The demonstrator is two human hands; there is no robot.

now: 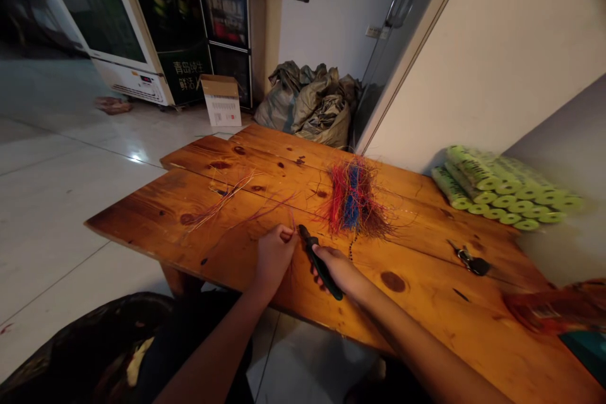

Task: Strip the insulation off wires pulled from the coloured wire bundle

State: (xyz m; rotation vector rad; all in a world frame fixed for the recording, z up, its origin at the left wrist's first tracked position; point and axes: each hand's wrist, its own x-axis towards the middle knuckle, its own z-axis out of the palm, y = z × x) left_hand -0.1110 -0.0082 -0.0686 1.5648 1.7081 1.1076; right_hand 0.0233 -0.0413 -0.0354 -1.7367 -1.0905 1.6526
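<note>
On one table [265, 170] lies one wire pile [351, 202].
Nearer, I have my right hand [337, 268] closed round one pair of pliers [326, 275], its nose beside my left hand [277, 252], which pinches strands [292, 221], too fine to count, left of the pile.

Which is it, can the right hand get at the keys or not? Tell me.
Probably yes: nothing tall stands between the right hand and the keys, though the dark tool it grips may need setting down.
</note>
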